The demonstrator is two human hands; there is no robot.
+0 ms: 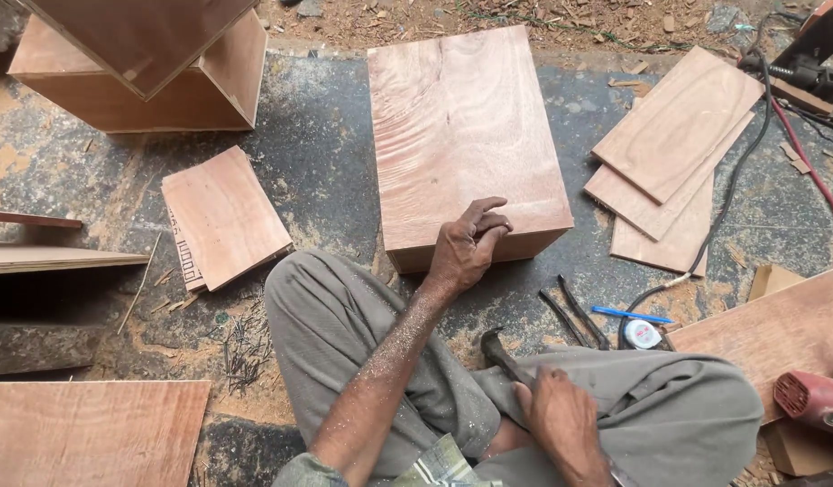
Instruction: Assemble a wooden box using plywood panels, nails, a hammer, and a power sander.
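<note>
A person sits cross-legged on a sawdust-strewn concrete floor [326, 153], building plywood boxes. The largest piece, a finished open box [155, 81], stands at the floor's far left corner with a loose panel leaning across it. At centre lies the box in hand [466, 135], its broad top face closed and its near edge just beyond the person's knees. The joints look closed, so assembly appears well along, with nailing along the near edge seemingly the work in progress. Cut panels wait unused: a stack of boards [673, 153] to the right, a smaller pair [222, 216] to the left, suggesting more boxes remain.

The left hand [466, 248] rests on the box's near edge, thumb and fingertips pinched together as if on a small nail, though none can be made out. The right hand [561, 419] sits low over the lap, fingers wrapped around the handle of a hammer [499, 350], head resting by the knee. Spare nails [245, 347] scatter left of the knee; a tape measure [644, 334] lies right.
</note>
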